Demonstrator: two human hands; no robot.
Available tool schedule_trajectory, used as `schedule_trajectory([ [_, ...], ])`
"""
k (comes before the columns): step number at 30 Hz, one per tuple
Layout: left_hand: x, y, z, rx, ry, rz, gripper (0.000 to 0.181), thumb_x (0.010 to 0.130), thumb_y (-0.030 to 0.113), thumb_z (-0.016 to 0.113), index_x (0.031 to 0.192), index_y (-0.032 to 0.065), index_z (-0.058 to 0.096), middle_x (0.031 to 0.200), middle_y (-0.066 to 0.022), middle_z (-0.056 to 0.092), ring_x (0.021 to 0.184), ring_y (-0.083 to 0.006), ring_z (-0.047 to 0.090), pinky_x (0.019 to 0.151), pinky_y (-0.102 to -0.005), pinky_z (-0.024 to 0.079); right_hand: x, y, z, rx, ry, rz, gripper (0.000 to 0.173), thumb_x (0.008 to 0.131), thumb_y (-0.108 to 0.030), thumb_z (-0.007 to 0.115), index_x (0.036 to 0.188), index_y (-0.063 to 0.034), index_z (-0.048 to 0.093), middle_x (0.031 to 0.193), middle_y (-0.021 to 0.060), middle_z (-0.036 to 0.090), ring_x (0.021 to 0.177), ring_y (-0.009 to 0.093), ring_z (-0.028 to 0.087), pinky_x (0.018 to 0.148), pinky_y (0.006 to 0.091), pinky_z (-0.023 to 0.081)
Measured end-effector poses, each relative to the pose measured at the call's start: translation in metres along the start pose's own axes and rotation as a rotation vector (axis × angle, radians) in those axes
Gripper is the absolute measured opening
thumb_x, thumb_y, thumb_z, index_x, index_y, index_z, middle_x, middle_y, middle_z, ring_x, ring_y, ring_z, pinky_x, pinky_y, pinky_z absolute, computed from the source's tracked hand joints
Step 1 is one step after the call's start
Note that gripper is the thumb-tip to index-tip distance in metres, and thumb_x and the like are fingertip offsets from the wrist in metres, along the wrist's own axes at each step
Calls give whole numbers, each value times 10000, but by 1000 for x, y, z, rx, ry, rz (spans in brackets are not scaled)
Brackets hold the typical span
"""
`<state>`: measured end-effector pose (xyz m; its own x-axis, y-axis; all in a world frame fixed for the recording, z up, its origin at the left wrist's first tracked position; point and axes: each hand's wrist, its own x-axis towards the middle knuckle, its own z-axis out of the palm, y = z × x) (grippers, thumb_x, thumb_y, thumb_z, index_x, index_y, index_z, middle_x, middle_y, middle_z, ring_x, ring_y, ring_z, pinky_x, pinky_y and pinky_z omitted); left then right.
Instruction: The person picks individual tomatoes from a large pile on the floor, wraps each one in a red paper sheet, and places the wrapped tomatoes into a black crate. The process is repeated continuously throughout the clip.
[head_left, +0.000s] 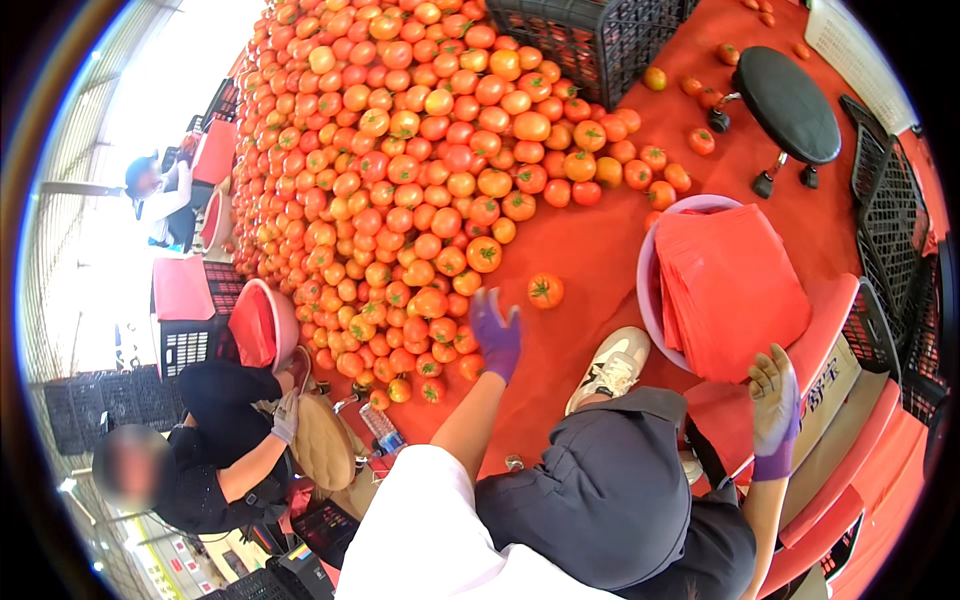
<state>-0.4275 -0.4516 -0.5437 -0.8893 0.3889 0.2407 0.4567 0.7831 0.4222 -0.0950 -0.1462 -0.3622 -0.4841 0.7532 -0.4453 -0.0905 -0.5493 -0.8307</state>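
Note:
My left hand (496, 334), in a purple glove, is open with fingers spread at the lower edge of a large heap of tomatoes (420, 202). It holds nothing. Just right of its fingertips a single tomato (544, 290) lies on the red floor covering (570, 247). My right hand (774, 412), gloved in purple with a grey palm, is raised and empty, its fingers extended. Beside it stands a crate with a red lining (829, 322). A stack of red sheets (727, 292) rests in a pink tub (646, 277) ahead of that hand.
A black crate (604, 52) borders the heap. Beyond the tub is a wheeled black stool (787, 105) among loose tomatoes. At left sits another person (225, 450), whose gloved hand is by a tan stool seat (322, 442). A plastic bottle (382, 429) lies nearby.

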Motion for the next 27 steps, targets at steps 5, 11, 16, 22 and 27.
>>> schedule_trajectory([
  [5, 15, -45, -54, -226, 262, -497, 671, 794, 206, 734, 1343, -11, 417, 1355, -267, 436, 1244, -369, 444, 1059, -483, 353, 1, 4, -10, -19, 64, 13, 515, 990, -376, 494, 1358, -18, 451, 1121, 76, 585, 923, 134, 560, 765, 240, 420],
  [11, 69, -158, -68, -221, -136, -511, 535, 813, 174, 747, 1252, 49, 469, 1088, -190, 578, 889, -320, 599, 844, -481, 475, 1, 16, 25, -18, -67, 87, 514, 990, -364, 497, 1363, -13, 441, 1119, 77, 593, 939, 133, 568, 791, 247, 434],
  [16, 44, -48, -45, -1260, -255, -610, 541, 911, 296, 631, 1360, 78, 422, 1236, -142, 562, 1055, -243, 593, 851, -383, 526, -8, -4, 0, 23, 39, -18, 506, 987, -362, 501, 1350, -14, 450, 1118, 80, 597, 940, 140, 575, 784, 254, 444],
  [22, 65, 114, -57, -1957, -906, -664, 618, 924, 369, 596, 1432, 115, 353, 1336, -129, 513, 1156, -298, 573, 913, -401, 532, 6, 14, -17, 177, -46, 0, 480, 987, -341, 507, 1336, -15, 457, 1121, 99, 608, 942, 165, 593, 784, 271, 466],
  [27, 82, 262, -2, -1371, -922, 130, 627, 896, 264, 667, 1432, 101, 386, 1322, -108, 520, 1208, -236, 533, 1001, -345, 461, -4, -6, 2, 136, 2, -23, 430, 999, -314, 497, 1321, -29, 476, 1104, 102, 637, 940, 172, 624, 789, 277, 487],
])
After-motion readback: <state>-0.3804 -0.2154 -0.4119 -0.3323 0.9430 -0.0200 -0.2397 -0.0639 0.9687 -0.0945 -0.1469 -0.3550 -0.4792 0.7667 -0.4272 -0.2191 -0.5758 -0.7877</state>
